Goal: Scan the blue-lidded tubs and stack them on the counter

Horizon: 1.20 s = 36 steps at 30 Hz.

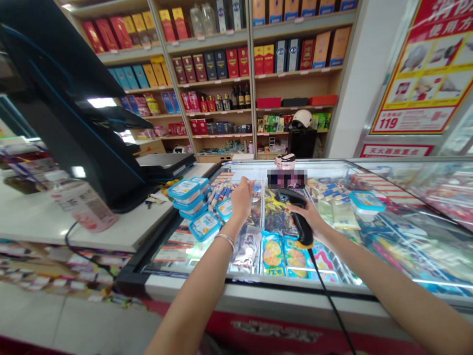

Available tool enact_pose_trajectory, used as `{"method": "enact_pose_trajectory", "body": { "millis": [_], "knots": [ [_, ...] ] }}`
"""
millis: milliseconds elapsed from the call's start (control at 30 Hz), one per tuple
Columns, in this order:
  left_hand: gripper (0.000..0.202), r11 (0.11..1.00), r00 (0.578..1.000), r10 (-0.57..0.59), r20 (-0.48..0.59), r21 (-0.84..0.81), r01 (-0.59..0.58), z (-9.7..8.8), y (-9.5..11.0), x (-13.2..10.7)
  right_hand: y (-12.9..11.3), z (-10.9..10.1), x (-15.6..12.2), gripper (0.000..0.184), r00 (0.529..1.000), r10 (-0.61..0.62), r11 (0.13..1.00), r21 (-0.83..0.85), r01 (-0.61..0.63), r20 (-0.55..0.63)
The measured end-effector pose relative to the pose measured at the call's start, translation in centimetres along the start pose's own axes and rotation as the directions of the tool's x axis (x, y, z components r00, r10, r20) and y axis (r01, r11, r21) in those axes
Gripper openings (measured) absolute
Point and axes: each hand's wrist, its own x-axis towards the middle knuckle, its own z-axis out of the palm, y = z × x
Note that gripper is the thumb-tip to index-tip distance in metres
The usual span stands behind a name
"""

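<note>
My right hand [308, 217] grips a black and yellow barcode scanner [303, 228], whose cord hangs down over the freezer's front edge. It is above the glass-topped freezer [173, 283]. My left hand [242, 199] is raised over the freezer with its fingers curled together; what they hold, if anything, is hidden. Just left of it lies a blue-lidded ice cream tub [224, 209], partly covered by my wrist. Wrapped ice pops [219, 192] lie beside that tub. Further left are a stack of similar tubs [185, 190] and a single tub [204, 227].
Another tub [367, 202] rests at the right. A white counter [125, 234] on the left carries a dark checkout screen [84, 108] and a pink-labelled bottle [90, 202]. A person in a pink cap [285, 161] is at the freezer's far edge. Stocked shelves [212, 81] line the back.
</note>
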Motion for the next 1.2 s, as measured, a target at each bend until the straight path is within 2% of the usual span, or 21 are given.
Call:
{"method": "enact_pose_trajectory", "body": {
  "millis": [267,500,1200],
  "knots": [
    [0.039,0.996,0.997,0.076,-0.028,-0.039,-0.077,0.3,0.0,-0.2,-0.6,0.3,-0.4,0.050,1.000,-0.016,1.000,-0.015,0.016,-0.007],
    [0.040,0.995,0.995,0.096,-0.039,0.038,-0.095,0.1,0.3,-0.4,-0.6,0.3,-0.3,0.053,0.999,-0.047,0.999,-0.024,0.047,-0.013],
    [0.044,0.991,0.990,0.120,-0.077,0.076,-0.115,0.1,0.2,-0.5,0.5,-0.6,0.6,0.043,0.993,-0.101,0.995,-0.008,0.102,0.063]
  ]
}}
